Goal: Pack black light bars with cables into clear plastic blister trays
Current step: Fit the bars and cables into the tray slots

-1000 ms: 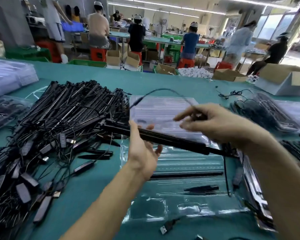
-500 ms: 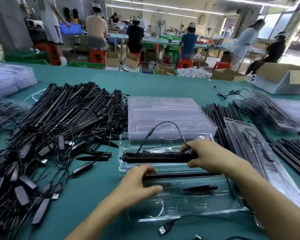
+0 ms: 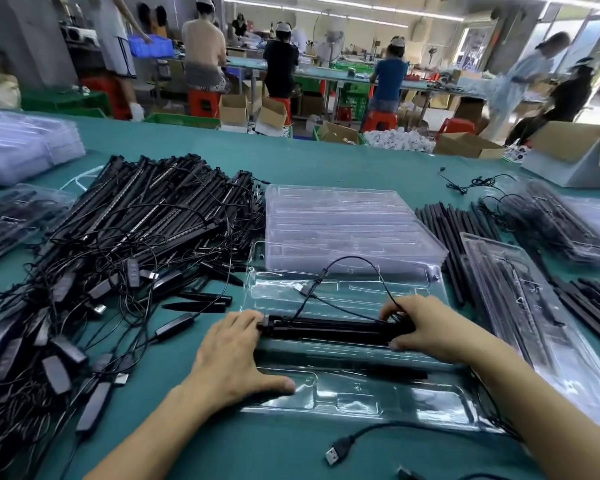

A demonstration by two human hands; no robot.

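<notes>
**Light bar pressed into open tray on green table**

A green table (image 3: 326, 161) fills the near view, with a workshop of seated and standing workers (image 3: 280, 60) behind it. On the table in front of the person lies an open clear tray (image 3: 361, 389), and a black light bar (image 3: 333, 330) lies lengthwise across its middle, in or on a long channel; whether it is fully seated cannot be told. The left hand (image 3: 234, 358) lies flat, fingers touching the bar's left end, thumb spread on the tray's near left corner; it grasps nothing. The right hand (image 3: 426, 327) is curled over the bar's right end, gripping it together with a bunch of cable. From there a thin cable (image 3: 357, 259) loops up over the tray's far half and comes down to a plug (image 3: 303, 289) resting on the plastic.

Just beyond the tray is a stack of empty trays (image 3: 347, 223). To the left sprawls a pile of bars (image 3: 146, 216) with tangled cables and inline controllers. To the right lie bare black strips (image 3: 444, 233) and a filled tray (image 3: 513, 299), with more packed trays farther right. A loose USB plug (image 3: 336, 453) lies on the table near the bottom edge. A cardboard box (image 3: 575, 154) sits at the far right.
</notes>
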